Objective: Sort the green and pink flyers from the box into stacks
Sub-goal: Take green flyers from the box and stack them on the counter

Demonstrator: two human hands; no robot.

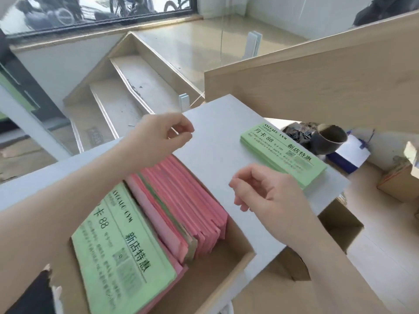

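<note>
An open brown cardboard box (229, 266) sits at the lower middle of the view, and in it lie the mixed paper flyers. A thick bundle of pink flyers (181, 200) leans on edge across the middle of the box, with a few thin green edges showing among the pink sheets. To the left of that bundle a green flyer with dark printed text (118, 252) lies face up on top of more pink sheets.

A flat pale grey board (217, 143) lies just beyond the box and reaches over the box's right side. On the far right part of that board rests a neat stack of green flyers (283, 152), face up and lying flat.

The left hand (163, 132) hovers over the far end of the box, at the near edge of the grey board, with its fingers loosely curled and thumb and forefinger close together; whether anything thin is pinched between them cannot be told. The right hand (263, 191) hangs above the board, just in front of the green stack, fingers loosely curled inward and holding nothing visible.

Beyond the green stack a dark round cup (328, 139) stands beside a white and blue box (349, 155)
</note>
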